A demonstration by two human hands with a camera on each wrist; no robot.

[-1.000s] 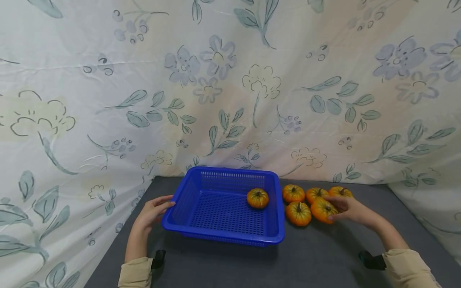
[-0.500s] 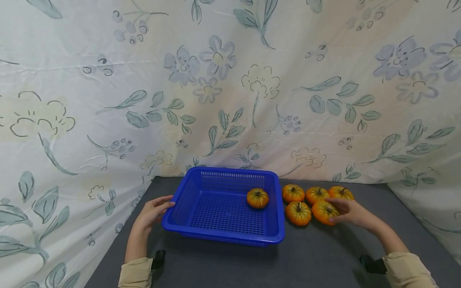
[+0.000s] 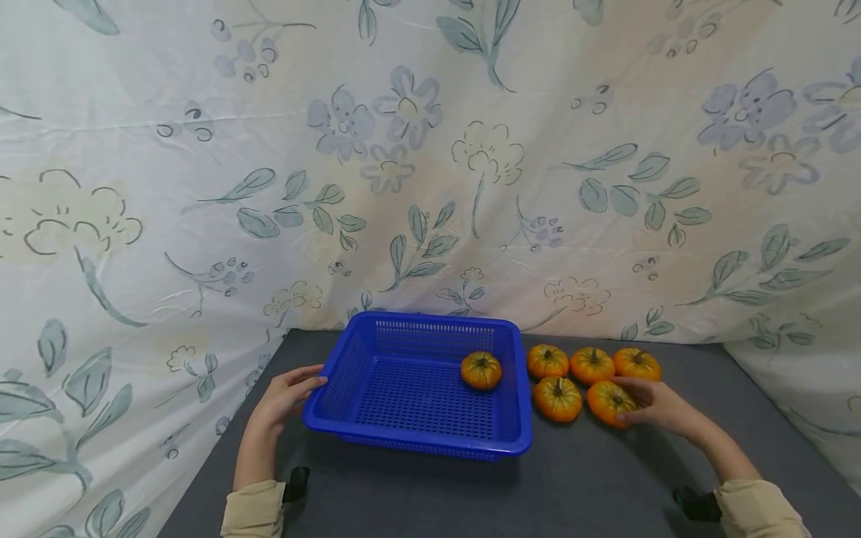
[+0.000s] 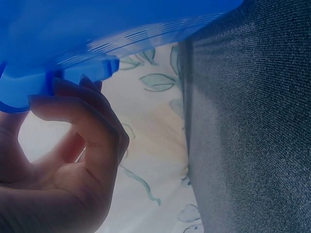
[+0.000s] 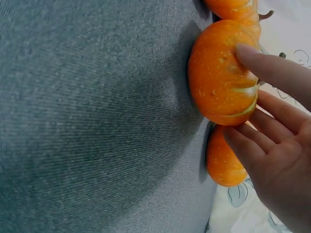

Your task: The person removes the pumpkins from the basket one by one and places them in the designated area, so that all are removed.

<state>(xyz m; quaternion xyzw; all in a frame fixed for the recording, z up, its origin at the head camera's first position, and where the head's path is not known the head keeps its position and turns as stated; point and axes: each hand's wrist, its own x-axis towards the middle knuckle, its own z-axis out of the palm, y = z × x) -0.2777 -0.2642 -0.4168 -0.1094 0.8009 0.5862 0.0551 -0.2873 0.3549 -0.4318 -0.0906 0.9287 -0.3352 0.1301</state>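
Observation:
My left hand (image 3: 284,397) holds the left rim of a blue plastic basket (image 3: 420,442), its fingers curled at the rim in the left wrist view. At right, my right hand (image 3: 661,408) grips a small orange pumpkin (image 3: 607,404) between thumb and fingers. The right wrist view has the thumb on one side of this pumpkin (image 5: 218,73) and the other fingers along its opposite side. Inside the basket, towards its right, sits one small pumpkin (image 3: 481,370).
Several more small pumpkins stand right of the basket, among them a front one (image 3: 557,399), a back one (image 3: 593,365) and a far-right one (image 3: 637,364). A dark cloth covers the table (image 3: 403,501). Floral fabric (image 3: 430,187) hangs behind and at both sides.
My right hand and the pumpkin in its grip have shifted slightly towards me and to the right, away from the neighbouring pumpkins. The left hand and basket stay put.

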